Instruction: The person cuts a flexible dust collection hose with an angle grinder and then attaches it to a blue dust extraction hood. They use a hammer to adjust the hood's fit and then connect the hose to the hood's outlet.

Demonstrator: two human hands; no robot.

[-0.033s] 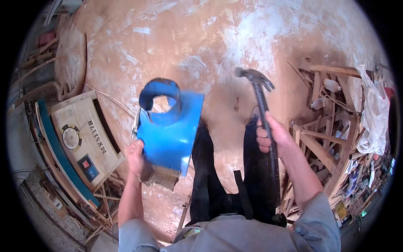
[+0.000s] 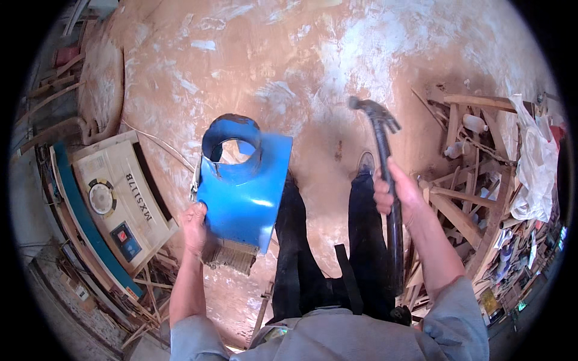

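Note:
My left hand [image 2: 194, 227] grips the left edge of a blue sheet-metal duct fitting [image 2: 238, 207]. The fitting is a flat plate with a round collar [image 2: 211, 141] standing up from its far end, and its hole shows through. A torn piece of brown corrugated cardboard [image 2: 232, 257] sticks out under the near edge of the plate. My right hand [image 2: 398, 191] is closed around the dark handle of a claw hammer [image 2: 383, 141], held upright with its head at the far end. Hammer and fitting are apart, with my legs below and between them.
A cream machine cabinet [image 2: 114, 186] with a round dial and a teal edge stands at left. Wooden frames and scrap wood [image 2: 463, 210] pile up at right, beside a white plastic bag [image 2: 536, 174]. The dusty brown floor [image 2: 271, 60] spreads ahead, and a shoe [image 2: 365, 161] shows.
The hammer in my right hand has shifted slightly to the right, and more of my right shoe shows. The blue fitting has barely moved in my left hand.

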